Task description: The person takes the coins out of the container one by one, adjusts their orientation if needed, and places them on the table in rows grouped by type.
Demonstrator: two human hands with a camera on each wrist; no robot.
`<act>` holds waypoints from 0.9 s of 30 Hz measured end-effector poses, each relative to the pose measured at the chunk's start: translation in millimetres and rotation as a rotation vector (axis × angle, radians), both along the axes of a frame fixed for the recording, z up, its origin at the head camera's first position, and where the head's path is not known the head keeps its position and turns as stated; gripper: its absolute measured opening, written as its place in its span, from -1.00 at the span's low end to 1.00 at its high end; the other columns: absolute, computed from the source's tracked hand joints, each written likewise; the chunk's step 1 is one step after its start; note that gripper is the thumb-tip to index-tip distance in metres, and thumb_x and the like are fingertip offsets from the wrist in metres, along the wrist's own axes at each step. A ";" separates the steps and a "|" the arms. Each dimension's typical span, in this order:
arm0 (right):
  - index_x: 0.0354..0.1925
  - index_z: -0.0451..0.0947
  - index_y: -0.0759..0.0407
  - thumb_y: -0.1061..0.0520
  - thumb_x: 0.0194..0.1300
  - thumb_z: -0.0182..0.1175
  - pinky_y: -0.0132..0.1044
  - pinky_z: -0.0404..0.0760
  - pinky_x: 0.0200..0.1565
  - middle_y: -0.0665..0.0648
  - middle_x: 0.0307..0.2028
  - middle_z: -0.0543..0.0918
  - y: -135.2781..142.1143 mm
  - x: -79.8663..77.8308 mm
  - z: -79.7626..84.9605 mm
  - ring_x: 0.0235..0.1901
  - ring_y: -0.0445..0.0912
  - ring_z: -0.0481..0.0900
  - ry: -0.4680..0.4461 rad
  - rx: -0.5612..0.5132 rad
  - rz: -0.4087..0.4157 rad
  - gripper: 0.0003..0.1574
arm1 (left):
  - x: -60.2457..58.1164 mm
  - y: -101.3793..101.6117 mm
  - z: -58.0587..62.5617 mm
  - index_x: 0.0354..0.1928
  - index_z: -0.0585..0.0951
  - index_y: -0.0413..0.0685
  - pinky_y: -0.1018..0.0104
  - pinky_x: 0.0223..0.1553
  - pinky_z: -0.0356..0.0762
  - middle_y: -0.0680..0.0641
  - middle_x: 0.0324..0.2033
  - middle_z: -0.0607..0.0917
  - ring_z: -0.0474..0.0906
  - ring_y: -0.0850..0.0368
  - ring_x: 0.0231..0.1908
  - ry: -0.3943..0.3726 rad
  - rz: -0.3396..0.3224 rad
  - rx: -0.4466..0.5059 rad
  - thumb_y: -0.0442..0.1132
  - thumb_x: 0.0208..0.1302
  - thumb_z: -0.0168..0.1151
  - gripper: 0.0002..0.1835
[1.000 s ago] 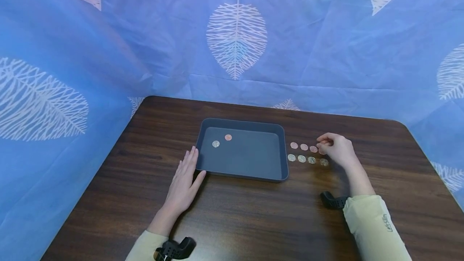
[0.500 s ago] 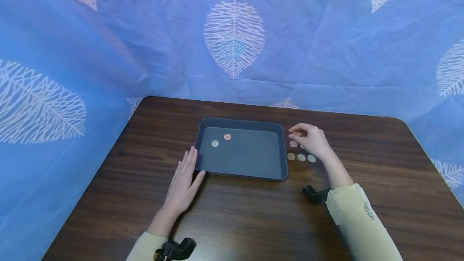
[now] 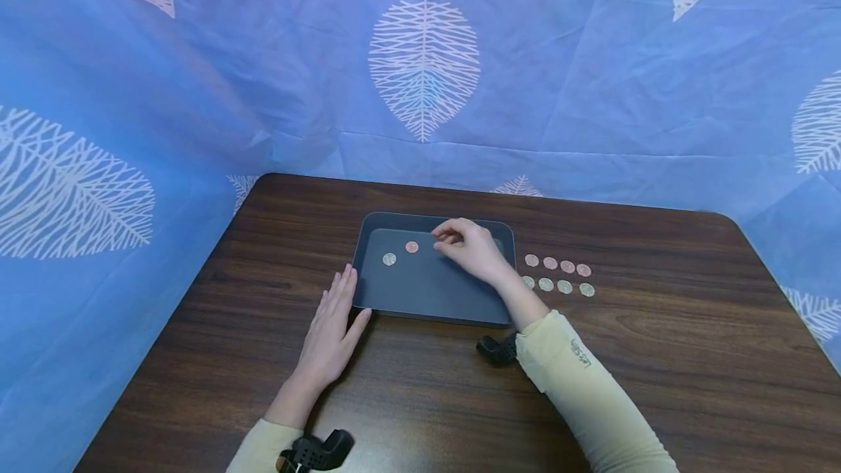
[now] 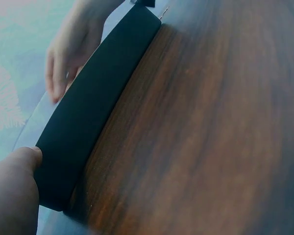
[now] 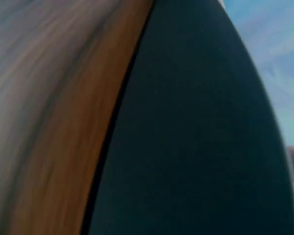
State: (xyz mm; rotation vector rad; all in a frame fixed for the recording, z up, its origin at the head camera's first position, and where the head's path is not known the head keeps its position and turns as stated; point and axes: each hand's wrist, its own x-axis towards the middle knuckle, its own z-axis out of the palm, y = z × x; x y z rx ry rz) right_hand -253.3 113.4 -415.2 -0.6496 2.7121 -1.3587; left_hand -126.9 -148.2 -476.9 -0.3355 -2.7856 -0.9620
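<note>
My left hand [image 3: 331, 334] lies with straight fingers along the left side of a dark grey tray [image 3: 420, 305], thumb at its front left corner. In the left wrist view that thumb [image 4: 27, 159] touches the tray's outer wall. Over the tray, my right hand [image 3: 474, 248] pinches a small coin [image 4: 67, 75] between thumb and fingers; only a pale edge of it shows. A copper coin [image 3: 412, 247] and a silver coin [image 3: 390, 259] lie on the tray's left part. The right wrist view is mostly tray wall [image 5: 191, 127], with fingertips at its right edge.
Right of the tray, two rows of coins lie on the brown wooden table [image 3: 657, 298]: several copper coins [image 3: 550, 263] behind, several silver coins [image 3: 564, 287] in front. My right forearm partly covers the leftmost silver one. A blue leaf-patterned cloth [image 3: 558, 93] hangs behind.
My right hand has moved left from the far end of the coin rows, past the tray's right rim, to above the tray. The left hand stays at the tray's left side.
</note>
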 end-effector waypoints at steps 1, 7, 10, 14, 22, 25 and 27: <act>-0.03 0.60 0.28 0.19 0.29 0.24 -0.19 0.60 -0.14 0.14 -0.18 0.58 -7.9 -1.6 -1.9 -0.20 -0.04 0.59 -0.002 -0.009 0.001 -0.71 | 0.1 -0.2 -0.2 0.50 -0.01 -0.07 -0.08 0.38 -0.14 0.02 0.49 -0.06 -0.15 -0.01 0.45 -0.001 -0.002 -0.001 0.06 0.48 -0.10 -0.30; -0.02 0.60 0.26 0.20 0.29 0.24 -0.19 0.58 -0.17 0.13 -0.16 0.59 -40.2 -10.6 -14.5 -0.21 -0.07 0.60 -0.058 -0.019 -0.012 -0.71 | 1.4 -0.5 -1.4 0.51 -0.02 -0.05 -0.07 0.39 -0.15 0.04 0.49 -0.07 -0.16 0.01 0.45 -0.024 -0.009 -0.007 0.12 0.48 -0.14 -0.28; 0.02 0.59 0.25 0.20 0.28 0.25 -0.19 0.58 -0.16 0.14 -0.13 0.58 -46.5 -13.2 -21.0 -0.19 -0.06 0.59 -0.076 0.003 -0.017 -0.67 | 1.0 0.0 -1.3 0.51 -0.02 -0.05 -0.06 0.39 -0.15 0.04 0.49 -0.07 -0.17 0.02 0.45 -0.025 -0.010 -0.004 0.13 0.48 -0.16 -0.28; 0.08 0.57 0.26 0.19 0.30 0.24 -0.22 0.57 -0.14 0.16 -0.07 0.57 -49.1 -14.9 -29.2 -0.14 -0.05 0.57 -0.077 0.049 -0.016 -0.61 | 1.0 0.2 -0.5 0.51 -0.03 -0.04 -0.06 0.39 -0.16 0.06 0.49 -0.08 -0.17 0.03 0.45 -0.030 -0.010 -0.003 0.14 0.48 -0.18 -0.28; 0.02 0.61 0.30 0.17 0.31 0.23 -0.25 0.55 -0.17 0.18 -0.14 0.55 -50.8 -16.6 -33.4 -0.21 -0.05 0.53 -0.015 0.156 0.009 -0.65 | -0.4 0.2 1.4 0.51 -0.03 -0.04 -0.07 0.39 -0.15 0.06 0.49 -0.08 -0.17 0.04 0.45 -0.026 -0.006 -0.002 0.13 0.48 -0.18 -0.29; -0.04 0.64 0.28 0.14 0.32 0.23 -0.26 0.52 -0.21 0.16 -0.20 0.55 -50.8 -17.2 -33.2 -0.26 -0.06 0.49 -0.014 0.178 0.018 -0.69 | -0.2 0.5 1.5 0.51 -0.04 -0.02 -0.06 0.39 -0.16 0.07 0.49 -0.09 -0.19 0.06 0.45 -0.039 0.002 -0.006 0.13 0.48 -0.17 -0.29; -0.08 0.65 0.27 0.14 0.31 0.23 -0.25 0.51 -0.23 0.15 -0.24 0.54 -50.6 -17.8 -32.6 -0.28 -0.06 0.47 -0.016 0.192 0.021 -0.72 | -0.1 0.9 1.6 0.51 -0.04 -0.02 -0.06 0.39 -0.16 0.08 0.49 -0.09 -0.19 0.06 0.46 -0.040 0.004 -0.006 0.12 0.48 -0.17 -0.29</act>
